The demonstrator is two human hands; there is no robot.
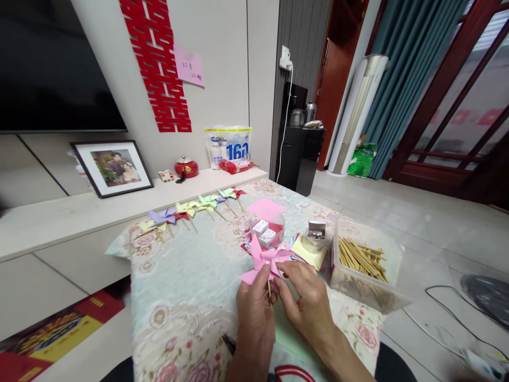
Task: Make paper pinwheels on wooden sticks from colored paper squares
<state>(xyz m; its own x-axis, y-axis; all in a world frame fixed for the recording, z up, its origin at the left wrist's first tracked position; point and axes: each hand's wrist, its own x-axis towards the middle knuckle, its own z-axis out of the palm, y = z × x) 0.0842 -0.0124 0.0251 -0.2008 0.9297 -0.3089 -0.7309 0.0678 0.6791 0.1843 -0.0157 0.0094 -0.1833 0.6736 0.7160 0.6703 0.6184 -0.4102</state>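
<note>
Both hands (pixel 278 310) on pink pinwheel (pixel 264 262) — near table edge (pixel 137 318).

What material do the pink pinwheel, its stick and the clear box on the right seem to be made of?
Pink pinwheel: thin matte paper, judging by its crisp folded blades. Its stick, pinched by the left hand and right hand: pale, probably wood or bamboo, like the sticks in the box. Clear box: glossy see-through plastic, most likely.

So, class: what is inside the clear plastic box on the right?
The clear plastic box holds a loose pile of wooden sticks. Whatever lies beneath that pile is covered.
</note>
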